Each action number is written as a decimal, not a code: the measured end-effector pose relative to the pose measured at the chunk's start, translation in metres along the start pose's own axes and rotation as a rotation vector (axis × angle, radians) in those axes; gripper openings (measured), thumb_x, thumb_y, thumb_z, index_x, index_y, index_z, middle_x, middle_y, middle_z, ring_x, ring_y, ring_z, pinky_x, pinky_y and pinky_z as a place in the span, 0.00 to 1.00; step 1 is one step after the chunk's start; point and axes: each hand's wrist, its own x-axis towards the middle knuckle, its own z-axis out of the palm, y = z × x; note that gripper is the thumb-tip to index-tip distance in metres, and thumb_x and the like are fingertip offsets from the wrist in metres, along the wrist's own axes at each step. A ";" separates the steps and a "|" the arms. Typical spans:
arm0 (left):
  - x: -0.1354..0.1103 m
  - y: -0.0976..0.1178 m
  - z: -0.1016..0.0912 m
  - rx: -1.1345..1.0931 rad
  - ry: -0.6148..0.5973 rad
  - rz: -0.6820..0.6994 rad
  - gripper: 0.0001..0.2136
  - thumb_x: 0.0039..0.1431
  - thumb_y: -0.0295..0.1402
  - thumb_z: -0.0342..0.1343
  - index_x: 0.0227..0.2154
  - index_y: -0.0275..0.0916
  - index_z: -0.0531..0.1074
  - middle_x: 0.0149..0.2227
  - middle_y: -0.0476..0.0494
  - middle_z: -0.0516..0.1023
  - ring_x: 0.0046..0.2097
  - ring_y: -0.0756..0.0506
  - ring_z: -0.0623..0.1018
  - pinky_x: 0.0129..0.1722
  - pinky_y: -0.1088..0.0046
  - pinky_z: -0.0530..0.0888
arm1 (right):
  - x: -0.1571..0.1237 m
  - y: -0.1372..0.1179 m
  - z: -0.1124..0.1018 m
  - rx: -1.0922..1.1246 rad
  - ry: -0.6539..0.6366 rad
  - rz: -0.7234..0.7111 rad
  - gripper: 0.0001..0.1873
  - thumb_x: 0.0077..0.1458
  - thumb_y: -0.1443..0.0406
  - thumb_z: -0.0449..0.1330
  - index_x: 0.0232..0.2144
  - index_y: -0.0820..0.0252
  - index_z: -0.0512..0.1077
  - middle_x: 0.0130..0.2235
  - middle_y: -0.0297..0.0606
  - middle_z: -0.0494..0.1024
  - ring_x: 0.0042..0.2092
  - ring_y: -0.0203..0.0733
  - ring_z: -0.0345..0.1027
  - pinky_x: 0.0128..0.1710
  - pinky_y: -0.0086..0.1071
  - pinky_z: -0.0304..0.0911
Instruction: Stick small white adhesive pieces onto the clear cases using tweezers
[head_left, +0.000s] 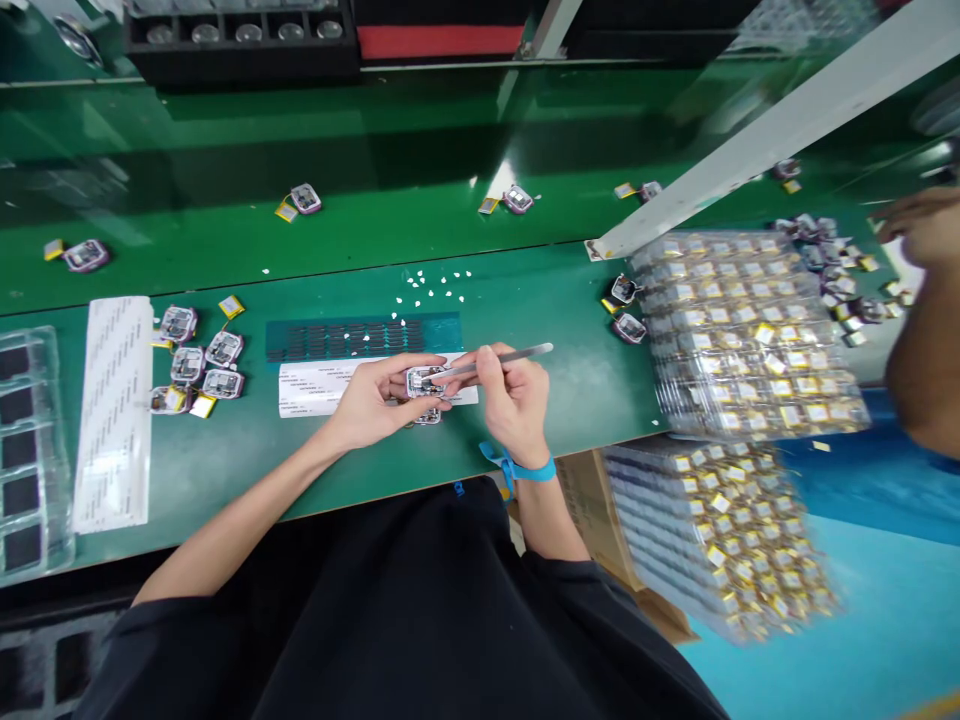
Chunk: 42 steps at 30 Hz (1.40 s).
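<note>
My left hand (381, 402) grips a small smartwatch-like case (417, 380) with exposed electronics, its open side up. In my right hand (517, 400), closed like a pen grip, is a pair of metal tweezers (529, 353); the tips reach into the case. Just below the held case another such unit (430, 416) shows, partly covered by my fingers. Beneath my hands lies a white printed backing sheet (311, 390). Behind it sits a blue-green sheet (277, 340) with rows of dark strips. Small white pieces (430, 293) are scattered beyond that.
Several watch units (187, 364) cluster at left beside a long white sheet (112, 420) and a clear tray (45, 450). At right, stacked clear trays (720, 330) hold yellow-edged parts. A slanted white post (750, 130) stands behind them. Another person's arm (926, 330) is at far right.
</note>
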 end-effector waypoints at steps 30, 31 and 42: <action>0.007 -0.007 -0.013 0.116 0.035 0.087 0.17 0.65 0.40 0.57 0.53 0.40 0.78 0.43 0.40 0.86 0.37 0.42 0.86 0.42 0.64 0.81 | 0.029 0.005 -0.025 -0.193 0.022 -0.194 0.16 0.70 0.58 0.56 0.38 0.54 0.82 0.34 0.35 0.85 0.33 0.39 0.80 0.34 0.34 0.75; 0.009 -0.007 -0.016 0.230 0.101 0.130 0.16 0.66 0.39 0.56 0.53 0.42 0.78 0.45 0.40 0.85 0.40 0.41 0.86 0.45 0.64 0.80 | 0.039 0.010 -0.029 -0.238 -0.031 -0.205 0.15 0.69 0.58 0.57 0.39 0.54 0.82 0.38 0.35 0.85 0.36 0.40 0.80 0.36 0.35 0.76; 0.023 -0.025 -0.034 0.942 0.120 0.353 0.12 0.71 0.31 0.45 0.48 0.39 0.73 0.56 0.37 0.79 0.56 0.38 0.75 0.58 0.54 0.67 | 0.074 0.063 -0.026 -0.385 -0.263 -0.212 0.13 0.68 0.59 0.57 0.39 0.51 0.83 0.45 0.34 0.85 0.47 0.42 0.79 0.51 0.42 0.73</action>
